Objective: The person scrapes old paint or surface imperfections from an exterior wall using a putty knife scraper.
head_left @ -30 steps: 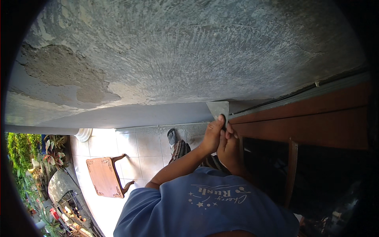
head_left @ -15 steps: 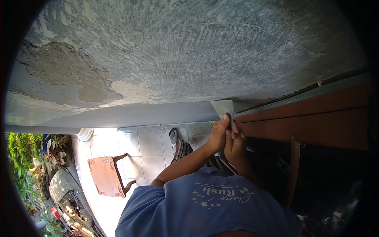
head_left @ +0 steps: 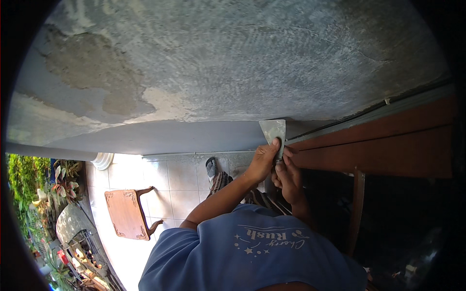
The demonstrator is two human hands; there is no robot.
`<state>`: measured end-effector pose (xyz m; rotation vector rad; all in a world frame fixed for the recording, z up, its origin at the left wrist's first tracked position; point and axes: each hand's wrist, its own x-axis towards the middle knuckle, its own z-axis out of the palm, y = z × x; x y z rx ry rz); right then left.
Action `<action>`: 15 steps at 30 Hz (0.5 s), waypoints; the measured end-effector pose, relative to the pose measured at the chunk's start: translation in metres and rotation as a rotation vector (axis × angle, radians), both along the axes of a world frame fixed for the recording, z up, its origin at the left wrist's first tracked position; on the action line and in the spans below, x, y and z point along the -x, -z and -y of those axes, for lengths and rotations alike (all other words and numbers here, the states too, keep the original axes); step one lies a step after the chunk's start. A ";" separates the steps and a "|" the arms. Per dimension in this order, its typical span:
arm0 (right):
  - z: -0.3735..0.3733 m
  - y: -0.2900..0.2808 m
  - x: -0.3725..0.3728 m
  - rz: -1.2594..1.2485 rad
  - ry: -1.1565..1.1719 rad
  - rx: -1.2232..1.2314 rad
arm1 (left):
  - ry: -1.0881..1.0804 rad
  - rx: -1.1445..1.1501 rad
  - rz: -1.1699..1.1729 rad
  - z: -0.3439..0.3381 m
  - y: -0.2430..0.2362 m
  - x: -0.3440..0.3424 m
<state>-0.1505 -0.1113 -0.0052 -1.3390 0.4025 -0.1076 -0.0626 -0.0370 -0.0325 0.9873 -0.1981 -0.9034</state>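
Observation:
A putty knife (head_left: 273, 129) with a flat, flared metal blade is held in front of my chest, its broad edge against or close to the grey wall (head_left: 242, 63). My left hand (head_left: 261, 164) grips it, the thumb pressed at the base of the blade. Just below and to the right, my right hand (head_left: 290, 182) closes round the handle with curled fingers. Most of the handle is hidden by both hands. The wall is rough and patchy, and a bare brownish area (head_left: 92, 63) shows at the upper left.
To my right runs a reddish-brown wooden frame (head_left: 378, 154), with a thin dark cable (head_left: 359, 114) along the wall above it. A small carved wooden table (head_left: 127, 215) stands on pale floor tiles (head_left: 183, 203) at the left. Beyond are plants (head_left: 29, 179) and a white column base (head_left: 103, 160).
My right hand has shifted slightly lower along the handle, and its fingers have changed position. More of the blade shows. The whole view has tilted a little.

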 end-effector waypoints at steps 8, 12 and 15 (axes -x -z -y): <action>-0.007 0.015 -0.009 0.244 0.090 0.830 | -0.069 0.261 -0.104 0.008 0.003 0.006; 0.007 0.021 -0.002 0.193 0.135 0.844 | 0.031 0.310 -0.094 0.028 0.003 0.008; 0.001 0.011 -0.016 0.199 0.091 0.885 | -0.024 0.305 -0.077 0.021 0.005 0.007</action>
